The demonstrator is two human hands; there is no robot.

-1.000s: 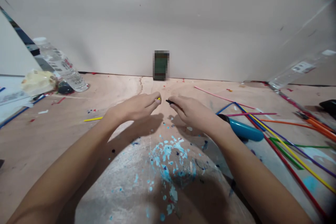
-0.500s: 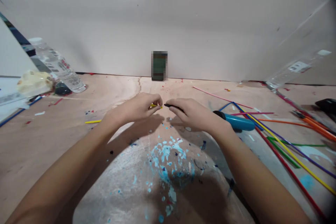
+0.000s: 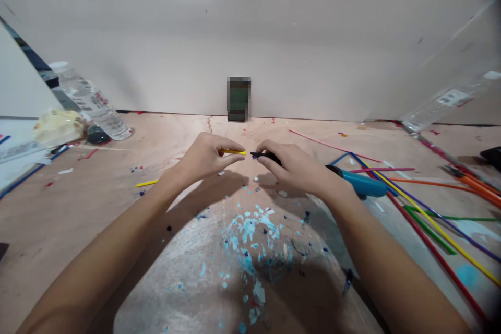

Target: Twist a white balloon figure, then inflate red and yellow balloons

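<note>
Above the middle of the table, my left hand (image 3: pixel 207 155) pinches a thin yellow strip (image 3: pixel 234 152) between thumb and fingers. Its end points right. A second yellow length (image 3: pixel 146 183) shows beyond my left forearm; whether it belongs to the same strip is hidden. Opposite, my right hand (image 3: pixel 291 163) is closed on a slim black tool (image 3: pixel 270 156) with a narrow tip. Its kind is unclear, and my palm hides its rear. A small gap separates tool tip and strip. Close by my right wrist lies a blue object (image 3: pixel 364 182) with a black end.
Several coloured strips (image 3: pixel 434 219) cross the right side, near orange-handled tools (image 3: pixel 475 185). A phone (image 3: pixel 239 99) leans on the wall. Plastic bottles tilt at left (image 3: pixel 94 102) and right (image 3: pixel 446 104). Light-blue flakes (image 3: pixel 250 227) are scattered in front of me.
Both hands have risen slightly, and more of the yellow strip and black tool shows between my fingers. The whole view has shifted a little; the things on the table look unmoved.
</note>
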